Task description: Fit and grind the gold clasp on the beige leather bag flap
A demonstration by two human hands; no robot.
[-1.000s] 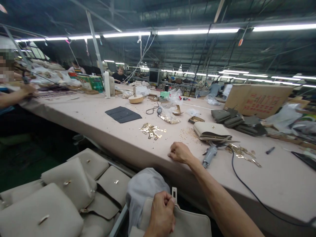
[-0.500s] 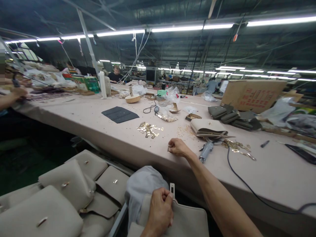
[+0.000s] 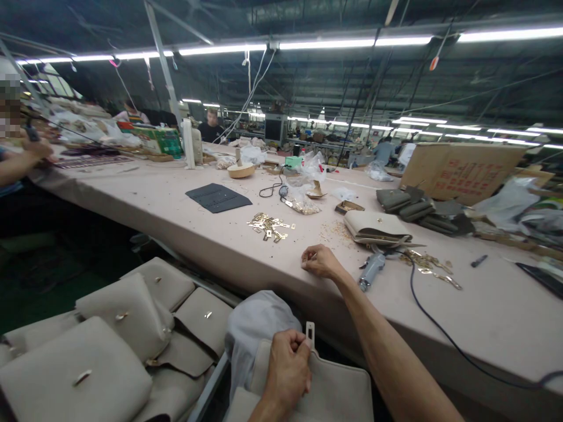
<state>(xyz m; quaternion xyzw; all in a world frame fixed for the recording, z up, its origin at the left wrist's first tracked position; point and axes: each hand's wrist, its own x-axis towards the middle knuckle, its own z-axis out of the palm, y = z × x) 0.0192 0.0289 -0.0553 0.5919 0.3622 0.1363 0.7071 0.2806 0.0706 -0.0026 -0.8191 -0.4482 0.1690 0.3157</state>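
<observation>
My left hand [image 3: 288, 366] is closed in a pinch on the edge of a beige handbag [image 3: 341, 390] in my lap. A slotted metal clasp plate [image 3: 310, 333] sticks up from that edge beside my fingertips. Across at the table's near edge, my right hand [image 3: 321, 261] has its fingers curled together at the tabletop; whatever they pinch is too small to make out. Right of it lies a grey electric screwdriver [image 3: 372, 271] with a cord. A pile of gold-coloured clasp plates [image 3: 269, 226] is further in on the table.
Several beige bags with metal turn locks [image 3: 109, 363] are heaped at lower left. On the table [image 3: 167, 202] are a dark sheet [image 3: 219, 198], a closed beige bag [image 3: 377, 226], more metal plates [image 3: 426, 262] and a cardboard box [image 3: 461, 170]. A co-worker's hand [image 3: 39, 150] shows at far left.
The view has shifted slightly, so the table and bags sit a little differently in frame. Both hands stay about where they were, the left on the bag, the right at the table edge.
</observation>
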